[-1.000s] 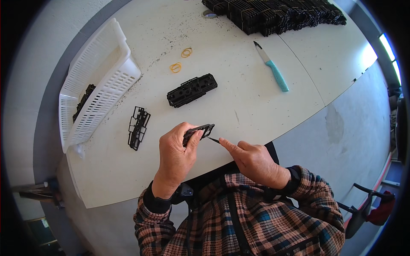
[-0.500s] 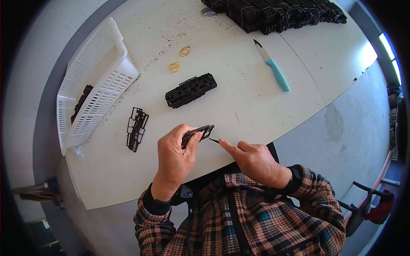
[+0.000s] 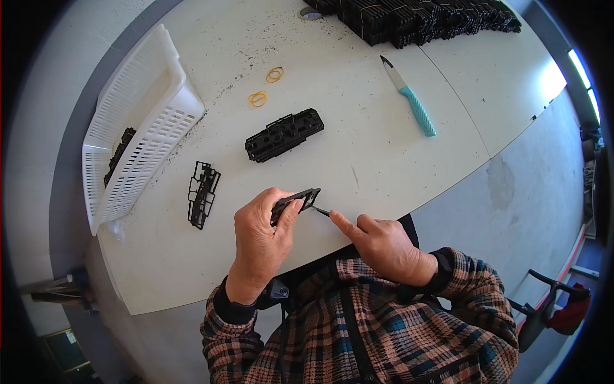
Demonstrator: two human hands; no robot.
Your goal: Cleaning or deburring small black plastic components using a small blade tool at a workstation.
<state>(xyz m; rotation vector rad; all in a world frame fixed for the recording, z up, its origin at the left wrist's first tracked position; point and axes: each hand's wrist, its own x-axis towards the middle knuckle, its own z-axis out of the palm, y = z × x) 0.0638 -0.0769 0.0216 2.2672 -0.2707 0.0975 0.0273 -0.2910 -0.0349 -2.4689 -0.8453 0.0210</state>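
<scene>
My left hand (image 3: pixel 259 237) is closed on a flat black plastic frame part (image 3: pixel 311 194), its thumb pressed on the near face, and holds it tilted above the table. From the right, my right hand (image 3: pixel 389 248) grips a thin pointed tool (image 3: pixel 322 212), mostly hidden in the fingers. My right index finger lies stretched along it, and its tip meets the frame part's right end. Left of my hands, one open black frame (image 3: pixel 203 195) lies flat. Beyond them is a compact stack of black plastic parts (image 3: pixel 284 136).
A white perforated basket (image 3: pixel 150 137) with black pieces inside stands at the left. Two yellow rubber bands (image 3: pixel 258 98) lie past the stack. A turquoise-handled knife (image 3: pixel 419 112) lies at right. Banded black bundles (image 3: pixel 416 24) and a tape roll (image 3: pixel 310 13) are at the back. Dark crumbs dot the table.
My right hand and the tool have shifted very slightly to the right. My left hand keeps the frame part in nearly the same place.
</scene>
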